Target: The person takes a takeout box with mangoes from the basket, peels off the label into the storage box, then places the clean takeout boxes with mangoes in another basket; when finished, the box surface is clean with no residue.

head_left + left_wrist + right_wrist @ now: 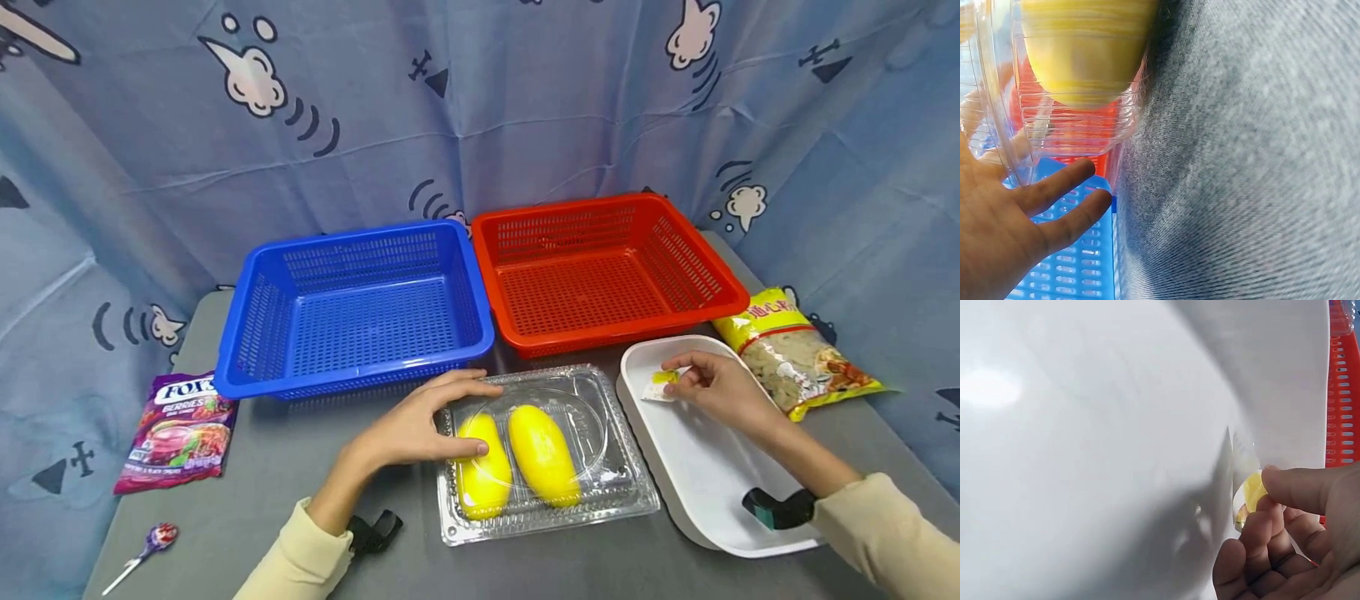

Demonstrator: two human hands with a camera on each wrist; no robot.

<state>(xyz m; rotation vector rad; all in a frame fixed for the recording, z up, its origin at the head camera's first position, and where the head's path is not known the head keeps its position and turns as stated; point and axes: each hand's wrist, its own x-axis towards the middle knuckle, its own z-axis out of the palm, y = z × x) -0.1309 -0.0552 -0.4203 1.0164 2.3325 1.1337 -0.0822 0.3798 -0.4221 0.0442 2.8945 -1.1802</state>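
Observation:
A clear plastic clamshell box [611,475] lies on the grey table, with two smooth yellow oval pieces [543,454] inside it. My left hand [431,421] touches the box's left side, thumb and fingers spread over its lid; the left wrist view shows straight fingers [1079,219] beside the clear wall. Inside the far end of a white tray [720,475], my right hand [716,387] pinches a small white and yellow packet [1252,494] between thumb and fingertips. Those fingers hide part of the packet, and its kind cannot be told.
Behind stand a blue basket [375,325] and a red basket [600,292], side by side. A yellow pasta bag [798,354] lies right of the tray. At the left are a purple Fox's candy bag [180,433] and a lollipop [160,537]. A patterned curtain [487,100] hangs behind.

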